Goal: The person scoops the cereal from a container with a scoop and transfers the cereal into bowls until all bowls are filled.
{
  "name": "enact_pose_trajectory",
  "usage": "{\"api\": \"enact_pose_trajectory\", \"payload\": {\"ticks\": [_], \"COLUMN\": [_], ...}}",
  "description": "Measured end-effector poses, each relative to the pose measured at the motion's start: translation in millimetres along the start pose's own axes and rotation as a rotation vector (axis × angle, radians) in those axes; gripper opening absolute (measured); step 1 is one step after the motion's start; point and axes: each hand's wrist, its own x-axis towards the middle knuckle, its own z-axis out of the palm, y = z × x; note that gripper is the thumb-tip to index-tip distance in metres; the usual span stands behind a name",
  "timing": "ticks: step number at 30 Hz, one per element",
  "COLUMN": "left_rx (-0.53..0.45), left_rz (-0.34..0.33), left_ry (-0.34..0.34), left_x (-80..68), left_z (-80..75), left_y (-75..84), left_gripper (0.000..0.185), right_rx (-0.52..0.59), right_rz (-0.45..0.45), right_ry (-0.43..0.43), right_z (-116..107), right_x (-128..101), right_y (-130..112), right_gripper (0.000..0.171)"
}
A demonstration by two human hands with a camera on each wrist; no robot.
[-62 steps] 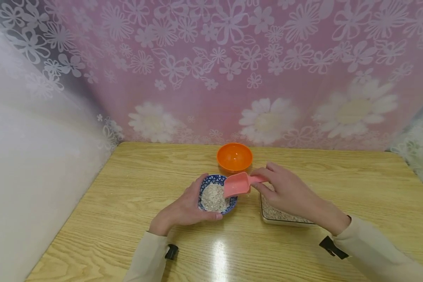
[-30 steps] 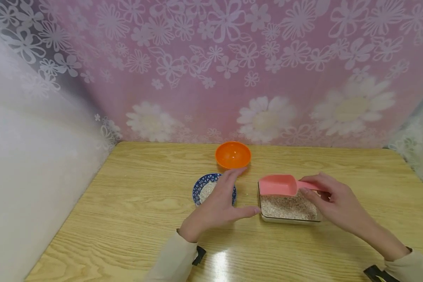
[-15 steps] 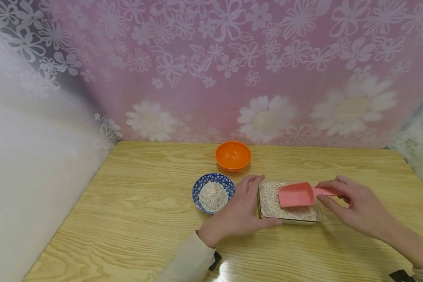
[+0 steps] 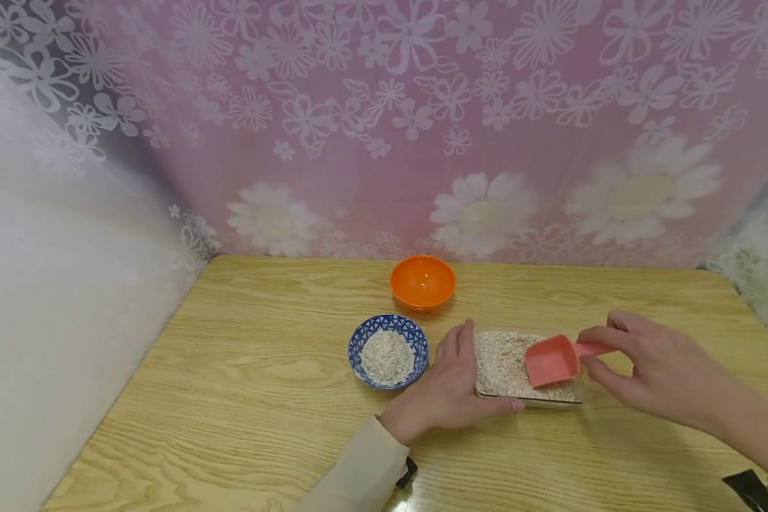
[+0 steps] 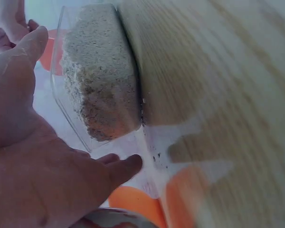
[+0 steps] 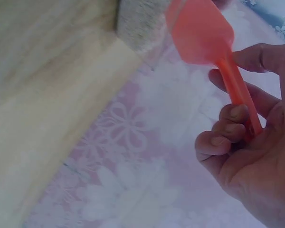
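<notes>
My right hand [image 4: 659,370] grips the handle of a pink scoop [image 4: 552,361], fingers curled round it as the right wrist view shows. The scoop's bowl is tilted down at the right part of a clear glass container [image 4: 531,402], filled with pale oat-like flakes [image 4: 502,363]. At the container's left end is my left hand [image 4: 444,391], fingers straight along that side and thumb stretched by the front edge. Whether it presses the glass I cannot tell. Left of that hand stands a blue-and-white patterned bowl [image 4: 363,339], holding a heap of similar flakes.
An orange bowl [image 4: 422,281] stands behind the patterned bowl, with nothing visible inside. Everything rests on a wood-grain table [image 4: 249,398]. A pink flowered cloth [image 4: 358,178] hangs along the table's back edge, and a pale sheet [image 4: 70,284] rises at the left.
My left hand has let go of the patterned bowl and moved right to the glass container. The scoop has gone from above that bowl to the container and tilted down into its right part.
</notes>
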Motion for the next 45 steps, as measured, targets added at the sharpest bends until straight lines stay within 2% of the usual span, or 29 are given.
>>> {"api": "enact_pose_trajectory", "payload": {"ticks": [3, 11, 19, 25, 34, 45], "left_rx": [-0.013, -0.061, -0.076, -0.079, -0.065, -0.059], "left_rz": [-0.029, -0.079, -0.101, -0.108, -0.103, -0.11], "left_ry": [-0.024, -0.063, -0.08, -0.077, -0.068, -0.06], "left_x": [2.4, 5.7, 6.9, 7.4, 9.3, 10.8], "left_z": [1.8, 2.6, 2.8, 3.1, 4.4, 4.6], "left_y": [-2.1, -4.9, -4.5, -4.5, -5.9, -3.7], "left_gripper": [0.127, 0.129, 0.13, 0.13, 0.133, 0.134], "right_rx": [-0.028, -0.137, -0.139, -0.09, 0.043, 0.173], "right_rz": [-0.001, 0.012, 0.031, 0.061, 0.131, 0.116], "right_ry": [-0.029, -0.138, -0.234, -0.219, -0.201, -0.108], "right_z": [-4.6, -16.6, -13.2, -4.7, 6.0, 19.9], "right_x": [6.2, 25.9, 32.8, 27.7, 9.2, -7.7], "right_y": [-1.2, -8.0, -9.3, -4.5, 8.4, 16.5], "right_gripper": [0.011, 0.016, 0.015, 0.015, 0.019, 0.032]}}
